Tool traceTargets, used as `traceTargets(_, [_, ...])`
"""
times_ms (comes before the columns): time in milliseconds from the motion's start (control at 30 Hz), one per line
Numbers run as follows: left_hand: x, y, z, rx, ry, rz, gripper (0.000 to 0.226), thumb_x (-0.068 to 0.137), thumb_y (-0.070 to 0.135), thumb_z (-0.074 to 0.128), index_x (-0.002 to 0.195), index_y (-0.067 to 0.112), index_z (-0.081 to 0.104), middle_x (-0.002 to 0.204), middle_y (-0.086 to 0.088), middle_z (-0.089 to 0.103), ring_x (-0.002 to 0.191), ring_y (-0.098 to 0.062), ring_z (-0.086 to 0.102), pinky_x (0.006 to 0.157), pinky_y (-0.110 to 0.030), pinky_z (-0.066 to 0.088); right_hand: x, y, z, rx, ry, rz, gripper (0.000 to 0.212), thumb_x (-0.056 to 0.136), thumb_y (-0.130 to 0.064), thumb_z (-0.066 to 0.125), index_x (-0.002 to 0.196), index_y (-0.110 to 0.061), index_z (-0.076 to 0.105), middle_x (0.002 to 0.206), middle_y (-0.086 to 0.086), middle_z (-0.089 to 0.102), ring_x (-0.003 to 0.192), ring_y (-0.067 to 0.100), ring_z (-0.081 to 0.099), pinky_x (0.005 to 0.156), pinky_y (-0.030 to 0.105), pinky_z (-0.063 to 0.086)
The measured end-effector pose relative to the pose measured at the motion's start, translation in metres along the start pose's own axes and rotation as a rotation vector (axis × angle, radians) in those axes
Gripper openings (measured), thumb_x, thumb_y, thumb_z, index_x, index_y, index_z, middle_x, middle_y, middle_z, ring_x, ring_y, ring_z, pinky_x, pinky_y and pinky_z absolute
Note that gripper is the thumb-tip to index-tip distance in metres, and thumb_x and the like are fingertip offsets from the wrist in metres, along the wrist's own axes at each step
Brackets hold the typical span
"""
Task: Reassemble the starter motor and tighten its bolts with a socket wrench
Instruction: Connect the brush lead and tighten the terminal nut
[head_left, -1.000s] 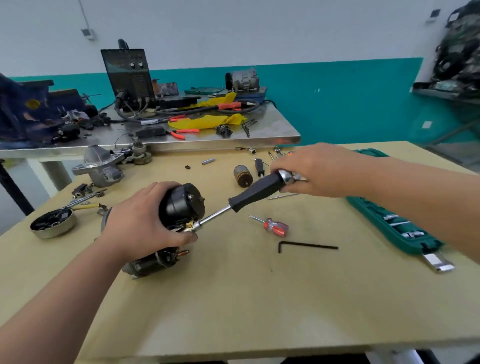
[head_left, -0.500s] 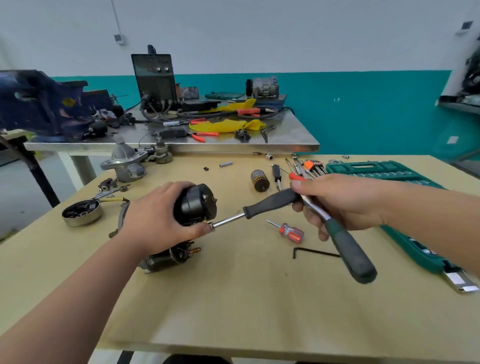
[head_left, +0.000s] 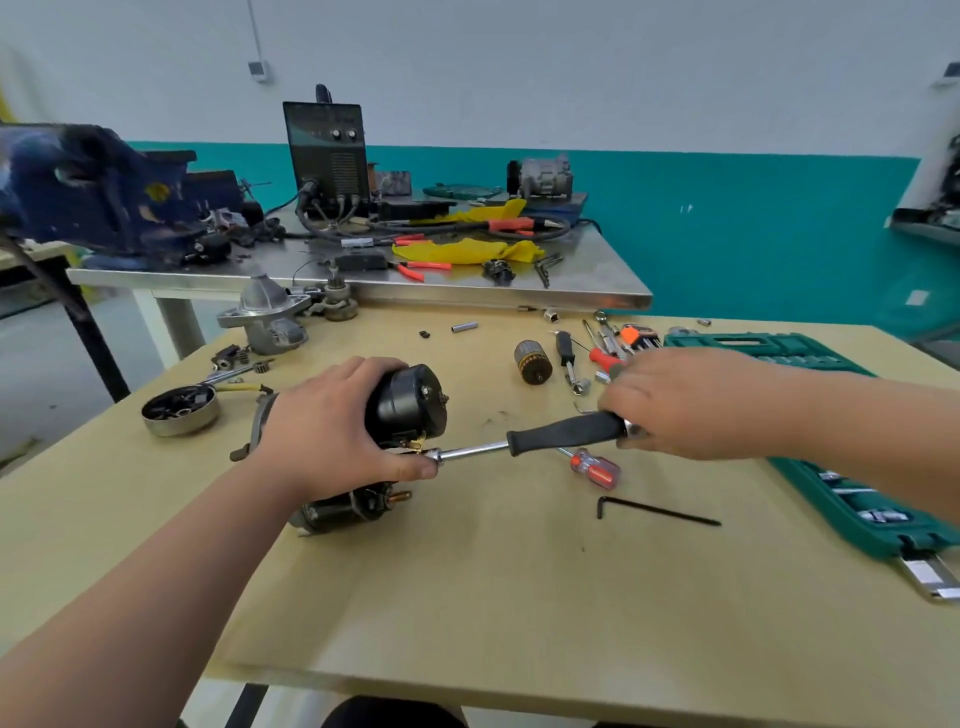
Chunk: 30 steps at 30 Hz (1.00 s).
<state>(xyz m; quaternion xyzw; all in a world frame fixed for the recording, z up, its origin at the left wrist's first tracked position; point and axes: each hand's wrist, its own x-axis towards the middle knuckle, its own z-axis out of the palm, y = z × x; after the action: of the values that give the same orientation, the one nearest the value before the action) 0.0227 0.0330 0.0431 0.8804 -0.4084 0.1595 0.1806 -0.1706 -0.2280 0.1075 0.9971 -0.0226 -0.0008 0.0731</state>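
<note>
A: Starter motor (head_left: 405, 410)?
B: Smooth black cylinder, mid-surface (head_left: 467, 597), end cap facing right. Left hand (head_left: 332, 431) has its fingers wrapped over it.
A: Socket wrench (head_left: 566, 434)?
B: Chrome shaft, matte black grip, long axis left-right, tip at the motor. Right hand (head_left: 691, 405) has its fingers curled round the grip's end.
A: Containers?
B: Green case (head_left: 857, 509), chrome sockets; steel bowl (head_left: 179, 410), small parts.

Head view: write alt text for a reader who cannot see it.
A person's left hand grips a black starter motor on a table while the right hand holds a socket wrench whose tip meets the motor. A red screwdriver, hex key and green socket case lie nearby.
</note>
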Motion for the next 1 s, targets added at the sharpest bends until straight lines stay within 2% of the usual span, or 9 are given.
traceTargets(100, [0.0,-0.003,0.001,-0.006,0.023,-0.01,0.097,0.043,0.091,0.051,0.128,0.045,0.04,0.112,0.023,0.054,0.103,-0.009,0.054,0.074,-0.029,0.036,-0.003,-0.008,-0.003,0.238,0.03,0.035,0.014,0.093,-0.052,0.047,0.094,-0.039,0.04,0.078,-0.014,0.061,0.073,0.0,0.056,0.062,0.022,0.042])
traceTargets(200, [-0.003,-0.008,0.002,-0.026,0.043,0.0,0.093,0.046,0.091,0.05,0.127,0.045,0.042,0.108,0.024,0.053,0.103,-0.01,0.055,0.073,-0.029,0.036,-0.005,-0.013,0.008,0.419,0.065,0.031,0.024,0.084,-0.061,0.039,0.087,-0.038,0.045,0.069,-0.008,0.064,0.064,0.002,0.059,0.062,0.03,0.049])
traceTargets(367, [-0.008,-0.004,0.008,-0.017,0.186,-0.029,0.076,0.068,0.084,0.037,0.127,0.039,0.052,0.109,0.015,0.065,0.1,-0.017,0.061,0.071,-0.029,0.037,0.012,-0.042,0.04,0.825,0.522,0.188,0.029,0.091,-0.045,0.032,0.077,-0.028,0.051,0.062,-0.006,0.048,0.054,-0.001,0.047,0.053,0.024,0.032])
traceTargets(467, [-0.008,-0.003,0.01,-0.015,0.216,-0.058,0.076,0.07,0.083,0.035,0.127,0.038,0.054,0.108,0.014,0.066,0.099,-0.018,0.061,0.072,-0.029,0.038,0.025,-0.05,0.038,0.847,0.683,0.3,0.036,0.098,-0.033,0.034,0.067,-0.024,0.05,0.059,-0.005,0.041,0.056,-0.001,0.043,0.052,0.026,0.029])
traceTargets(567, [-0.01,-0.001,0.011,-0.015,0.232,-0.089,0.077,0.07,0.083,0.034,0.127,0.036,0.056,0.107,0.01,0.067,0.098,-0.02,0.061,0.074,-0.031,0.039,0.034,-0.049,0.029,0.768,0.571,0.475,0.038,0.098,-0.033,0.034,0.068,-0.02,0.054,0.058,-0.002,0.045,0.054,0.005,0.044,0.049,0.026,0.027])
traceTargets(733, [-0.012,0.004,0.014,0.001,0.237,-0.071,0.079,0.069,0.085,0.035,0.124,0.034,0.061,0.106,0.008,0.069,0.097,-0.022,0.062,0.084,-0.036,0.043,0.032,-0.046,0.036,1.025,0.297,0.747,0.034,0.096,-0.036,0.037,0.081,-0.014,0.058,0.062,0.002,0.043,0.045,0.011,0.038,0.046,0.027,0.029])
traceTargets(833, [-0.013,0.002,0.011,-0.029,0.256,-0.119,0.081,0.068,0.085,0.034,0.126,0.034,0.06,0.107,0.008,0.069,0.099,-0.023,0.062,0.081,-0.035,0.042,0.025,-0.047,0.038,0.901,0.469,0.516,0.039,0.094,-0.045,0.038,0.074,-0.018,0.057,0.057,-0.001,0.044,0.037,0.005,0.041,0.043,0.019,0.032])
traceTargets(900, [-0.014,0.0,0.009,-0.047,0.265,-0.126,0.08,0.068,0.085,0.034,0.125,0.035,0.061,0.106,0.009,0.068,0.098,-0.022,0.062,0.079,-0.034,0.04,0.017,-0.045,0.039,0.67,0.758,0.097,0.039,0.091,-0.041,0.039,0.07,-0.015,0.059,0.058,-0.005,0.048,0.047,0.002,0.045,0.05,0.01,0.034])
traceTargets(1000, [-0.016,0.0,0.007,-0.095,0.262,-0.089,0.076,0.068,0.082,0.038,0.123,0.036,0.062,0.105,0.012,0.068,0.097,-0.02,0.062,0.077,-0.03,0.037,0.015,-0.029,0.038,0.38,0.817,-0.285,0.033,0.088,-0.027,0.044,0.074,-0.006,0.064,0.069,-0.008,0.05,0.058,0.01,0.048,0.058,0.02,0.041])
